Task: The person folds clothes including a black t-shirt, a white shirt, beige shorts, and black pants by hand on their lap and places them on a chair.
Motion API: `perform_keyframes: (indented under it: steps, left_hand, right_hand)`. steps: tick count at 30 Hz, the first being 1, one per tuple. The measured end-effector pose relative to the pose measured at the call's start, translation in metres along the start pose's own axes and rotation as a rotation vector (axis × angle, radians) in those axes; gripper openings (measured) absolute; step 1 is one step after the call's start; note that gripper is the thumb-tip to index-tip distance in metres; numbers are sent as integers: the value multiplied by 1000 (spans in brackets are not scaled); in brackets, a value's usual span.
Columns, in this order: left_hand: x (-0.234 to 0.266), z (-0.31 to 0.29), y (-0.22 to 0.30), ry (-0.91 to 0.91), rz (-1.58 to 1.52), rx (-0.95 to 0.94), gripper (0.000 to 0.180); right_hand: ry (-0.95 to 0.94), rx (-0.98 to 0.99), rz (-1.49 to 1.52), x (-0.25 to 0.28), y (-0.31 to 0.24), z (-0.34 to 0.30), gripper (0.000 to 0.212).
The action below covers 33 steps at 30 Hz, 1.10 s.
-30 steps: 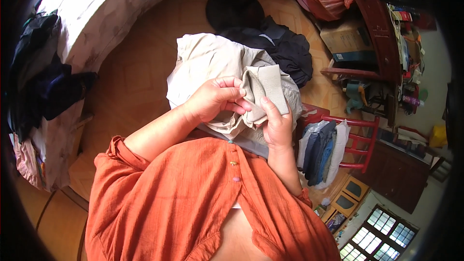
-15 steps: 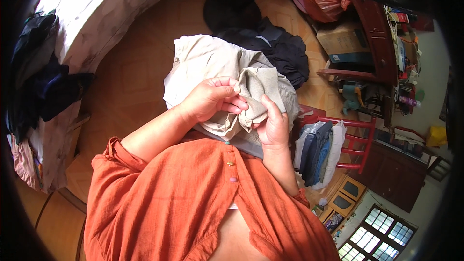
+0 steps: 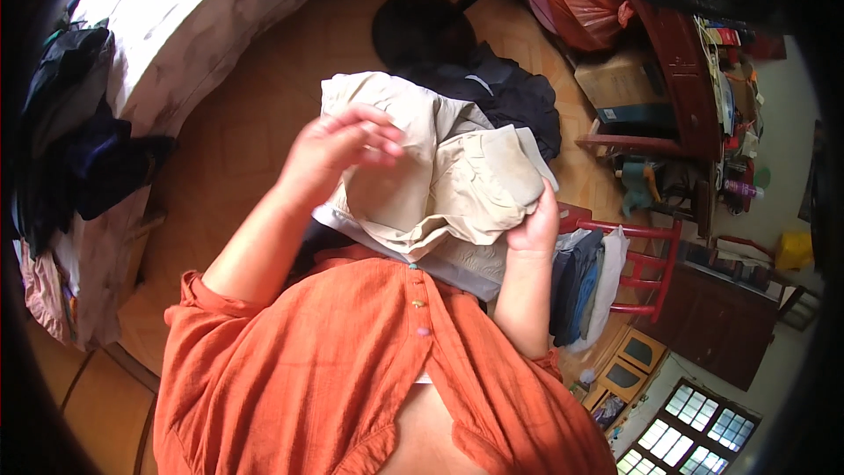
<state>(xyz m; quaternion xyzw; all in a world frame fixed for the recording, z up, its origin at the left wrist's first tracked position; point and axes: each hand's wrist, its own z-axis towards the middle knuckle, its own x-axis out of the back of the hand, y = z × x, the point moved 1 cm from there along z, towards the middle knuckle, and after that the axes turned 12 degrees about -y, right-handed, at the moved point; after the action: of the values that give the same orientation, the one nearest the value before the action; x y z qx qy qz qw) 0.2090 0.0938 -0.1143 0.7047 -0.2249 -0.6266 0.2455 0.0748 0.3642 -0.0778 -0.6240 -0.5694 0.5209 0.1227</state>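
A light beige cloth garment [image 3: 387, 185], its kind hard to tell, lies spread and creased across my lap. My right hand [image 3: 535, 222] grips its right side, thumb on top at a smooth greyish-beige panel [image 3: 514, 170]; the fingers beneath are partly hidden. Above the garment's left part, my left hand [image 3: 345, 142] is lifted and holds nothing. Its fingers are a little bent and apart, slightly blurred. Near my body, a paler textured cloth [image 3: 475, 257] shows under the garment.
Dark clothes [image 3: 519, 92] lie heaped beyond the garment, beside a round black stand base [image 3: 424, 28]. Folded clothes [image 3: 585, 286] hang over a red chair [image 3: 649, 268] at my right. A cardboard box [image 3: 615, 88] stands farther right, and dark clothing [image 3: 110, 163] hangs at the left.
My left hand has let go of the cloth and moved up and left. My right hand has moved right with the garment's edge, and the bunched part is now spread wider.
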Motion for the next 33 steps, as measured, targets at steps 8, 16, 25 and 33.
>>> perform_keyframes:
  steps: [8, 16, 25, 33]
  left_hand:
    - [93, -50, 4, 284, 374, 218, 25]
    - [57, -54, 0, -13, 439, 470, 15]
    - [34, -45, -1, 109, 957, 250, 81]
    - [26, -43, -10, -98, 1297, -99, 55]
  right_hand:
    - [22, 51, -103, 42, 4, 9, 67]
    - [21, 155, -302, 48, 5, 0, 51]
    - [106, 361, -358, 17, -35, -41, 51]
    - [63, 406, -349, 11, -46, -51, 60]
